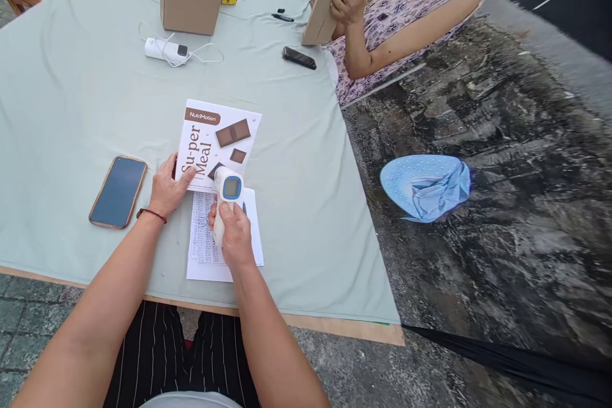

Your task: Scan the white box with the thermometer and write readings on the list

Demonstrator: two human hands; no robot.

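My left hand (pixel 168 183) grips the left side of a white box (pixel 203 150) printed "NutriMotion Su-per Meal", thumb on its front and fingers along its edge. In my right hand (pixel 234 229) is a white infrared thermometer (pixel 220 180) with a blue-rimmed screen, held upright just in front of the box's lower right corner. Below both lie sheets of printed paper (pixel 205 271), partly covered by the box and my right hand. A pen (pixel 244 203) shows in part on the paper. A phone (pixel 118 192) with a dark screen lies left of my left hand.
A pale green cloth covers the table (pixel 306 255). Farther back stand a brown cardboard box (pixel 191 0) and a white power strip (pixel 162 50) with cables. Near a black phone (pixel 299 57), another person's hand (pixel 349 1) holds a flat cardboard box (pixel 325 6). A blue hat (pixel 421 185) lies off the table's right side.
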